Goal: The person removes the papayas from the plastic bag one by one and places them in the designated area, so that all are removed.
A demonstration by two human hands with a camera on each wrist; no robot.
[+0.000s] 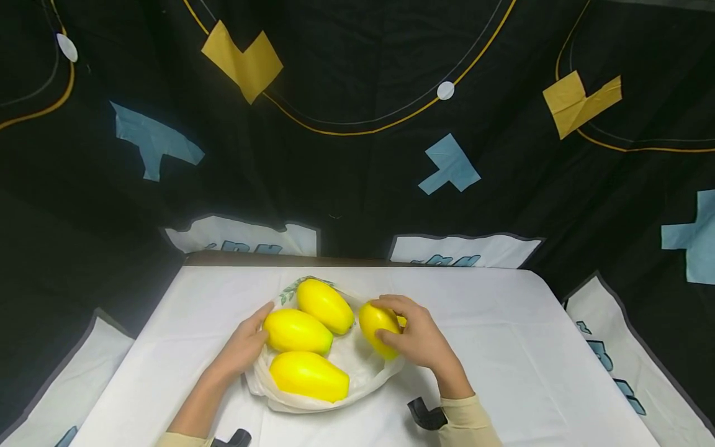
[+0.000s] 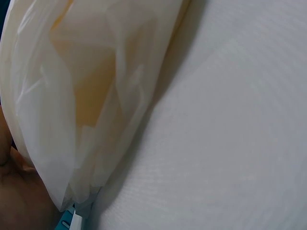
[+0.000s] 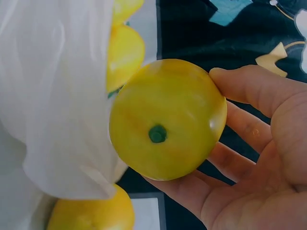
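Gripping a yellow fruit [image 1: 380, 329] just right of the picture's middle, the right hand [image 1: 420, 338] is pressing its thumb and fingers [image 3: 254, 129] against opposite sides. In the right wrist view I'm seeing a green stem nub [image 3: 157, 133] facing the camera. I'm judging the fruit to be firm and rather slippery, since its smooth skin is shining; it is looking moderately light, though nothing is proving its weight. I'm favouring a hold around the widest part, with thumb and fingers opposed, because the tapering ends are offering less purchase.

The left hand [image 1: 241, 346] is touching the left rim of a white plastic bag [image 1: 363, 360], left of centre; I'm not able to tell whether its fingers are pinching the film. The bag is gaping wide, looking thin and limp, and its leaf print [image 1: 289, 292] is showing at the upper left rim. Inside, three fruits are lying close together: the top fruit [image 1: 325, 305], the left fruit [image 1: 298, 332] and the bottom fruit [image 1: 310, 376]. The held one is sitting over the bag's right side; whether it is resting there is staying unclear to me. Beneath everything, the white desk [image 1: 514, 335] is filling the lower frame.
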